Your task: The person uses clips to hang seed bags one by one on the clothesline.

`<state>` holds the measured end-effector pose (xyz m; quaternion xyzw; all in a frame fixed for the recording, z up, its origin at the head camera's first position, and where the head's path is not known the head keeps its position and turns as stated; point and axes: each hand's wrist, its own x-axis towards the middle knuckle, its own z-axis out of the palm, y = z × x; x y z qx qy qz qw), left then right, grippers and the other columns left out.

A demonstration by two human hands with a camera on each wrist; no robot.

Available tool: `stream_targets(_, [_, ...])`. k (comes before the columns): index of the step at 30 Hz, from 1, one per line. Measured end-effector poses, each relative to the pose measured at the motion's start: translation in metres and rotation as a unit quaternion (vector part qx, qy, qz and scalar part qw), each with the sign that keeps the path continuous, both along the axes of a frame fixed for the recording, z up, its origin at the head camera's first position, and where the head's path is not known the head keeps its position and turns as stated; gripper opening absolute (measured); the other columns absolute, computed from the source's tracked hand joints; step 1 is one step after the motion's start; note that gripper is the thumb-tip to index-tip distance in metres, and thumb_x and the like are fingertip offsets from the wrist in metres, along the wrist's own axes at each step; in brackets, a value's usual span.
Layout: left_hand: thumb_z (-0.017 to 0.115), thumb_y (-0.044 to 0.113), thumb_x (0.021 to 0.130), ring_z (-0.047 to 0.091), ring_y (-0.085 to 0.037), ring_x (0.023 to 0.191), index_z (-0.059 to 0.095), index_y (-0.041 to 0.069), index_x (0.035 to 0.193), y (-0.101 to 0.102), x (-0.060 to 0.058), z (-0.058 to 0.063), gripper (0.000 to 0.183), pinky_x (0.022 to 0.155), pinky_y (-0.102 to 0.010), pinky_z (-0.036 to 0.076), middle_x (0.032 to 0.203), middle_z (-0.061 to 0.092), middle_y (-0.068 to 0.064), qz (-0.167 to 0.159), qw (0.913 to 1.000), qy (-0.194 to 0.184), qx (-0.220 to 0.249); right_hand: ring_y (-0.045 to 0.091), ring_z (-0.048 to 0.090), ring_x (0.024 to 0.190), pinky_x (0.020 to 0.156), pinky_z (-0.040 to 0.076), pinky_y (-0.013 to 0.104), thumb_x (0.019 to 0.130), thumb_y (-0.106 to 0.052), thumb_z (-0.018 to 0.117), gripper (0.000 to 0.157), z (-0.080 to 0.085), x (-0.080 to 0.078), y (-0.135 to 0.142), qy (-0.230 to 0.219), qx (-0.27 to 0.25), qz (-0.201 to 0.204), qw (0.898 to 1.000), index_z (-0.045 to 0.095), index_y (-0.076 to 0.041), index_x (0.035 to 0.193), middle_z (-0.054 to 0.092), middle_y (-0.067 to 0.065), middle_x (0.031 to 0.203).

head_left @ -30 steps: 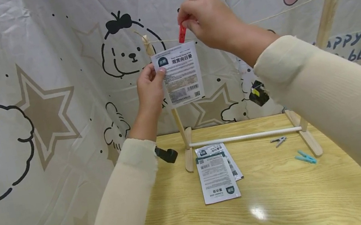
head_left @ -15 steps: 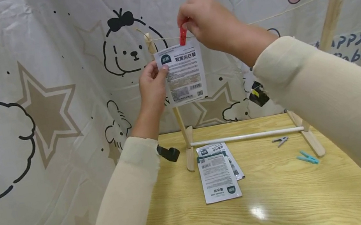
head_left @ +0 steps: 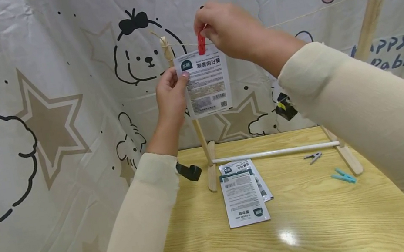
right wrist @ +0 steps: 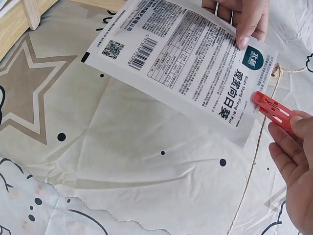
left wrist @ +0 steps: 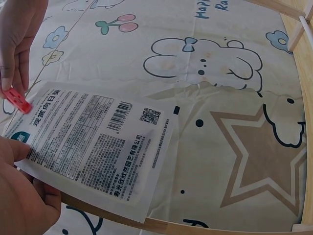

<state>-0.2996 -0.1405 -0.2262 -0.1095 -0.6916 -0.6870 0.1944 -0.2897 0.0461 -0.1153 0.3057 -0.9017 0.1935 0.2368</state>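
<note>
My left hand [head_left: 171,95] pinches the left edge of a white seed packet [head_left: 206,85], thumb on its printed face near the green logo. The packet hangs upright at the string [head_left: 311,15], its top edge up against the line. Between thumb and fingers of my right hand [head_left: 230,29] is a red clothespin [head_left: 201,44], pointing down with its tip over the packet's top edge. In the right wrist view the clothespin [right wrist: 273,110] overlaps both the packet's top border and the string.
Wooden posts [head_left: 372,13] hold the string, joined low by a white rod [head_left: 275,152]. Two more seed packets [head_left: 244,200] lie overlapping on the wooden table [head_left: 306,233]. A grey clothespin [head_left: 313,157] and a blue clothespin [head_left: 343,176] lie at the right. Behind hangs a printed curtain [head_left: 46,45].
My right hand has brought the red clothespin down, from just above the packet onto its top edge. My left hand and the packet have shifted only slightly.
</note>
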Motion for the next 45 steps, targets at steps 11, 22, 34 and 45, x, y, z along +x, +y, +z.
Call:
stream_targets(11, [0.058, 0.012, 0.103, 0.059, -0.011, 0.092, 0.064, 0.005, 0.12, 0.002, -0.001, -0.001, 0.02, 0.079, -0.023, 0.049, 0.102, 0.064, 0.0, 0.008, 1.0, 0.0, 0.002, 0.027, 0.055, 0.113, 0.099, 0.049, 0.039, 0.107, -0.011, 0.044, 0.024, -0.001, 0.0, -0.002, -0.017, 0.004, -0.001, 1.0, 0.062, -0.004, 0.121, 0.059, 0.014, 0.122])
stream_targets(22, [0.058, 0.013, 0.103, 0.06, -0.011, 0.091, 0.065, 0.006, 0.119, 0.002, 0.0, -0.003, 0.019, 0.078, -0.023, 0.049, 0.101, 0.064, 0.0, 0.017, 0.9998, -0.004, 0.006, 0.028, 0.059, 0.127, 0.11, 0.047, 0.04, 0.106, -0.011, 0.048, 0.03, -0.005, -0.001, 0.001, 0.001, 0.0, 0.012, 1.0, 0.065, -0.006, 0.13, 0.064, 0.013, 0.133])
stream_targets(34, [0.058, 0.013, 0.103, 0.06, -0.012, 0.092, 0.065, 0.006, 0.122, 0.0, 0.0, -0.001, 0.022, 0.081, -0.024, 0.049, 0.103, 0.064, 0.0, 0.022, 0.999, -0.022, 0.032, 0.026, 0.055, 0.136, 0.113, 0.045, 0.038, 0.108, -0.016, 0.044, 0.038, -0.009, 0.001, 0.002, -0.01, 0.004, 0.002, 1.0, 0.055, -0.013, 0.145, 0.057, 0.008, 0.148])
stream_targets(45, [0.06, 0.016, 0.102, 0.061, -0.012, 0.092, 0.065, 0.008, 0.121, -0.004, -0.001, -0.002, 0.021, 0.081, -0.024, 0.049, 0.103, 0.065, 0.0, 0.033, 0.9988, -0.024, 0.026, 0.028, 0.055, 0.134, 0.113, 0.045, 0.041, 0.107, -0.013, 0.046, 0.041, -0.014, 0.003, 0.003, -0.011, 0.006, 0.01, 1.0, 0.051, -0.014, 0.148, 0.054, 0.009, 0.149])
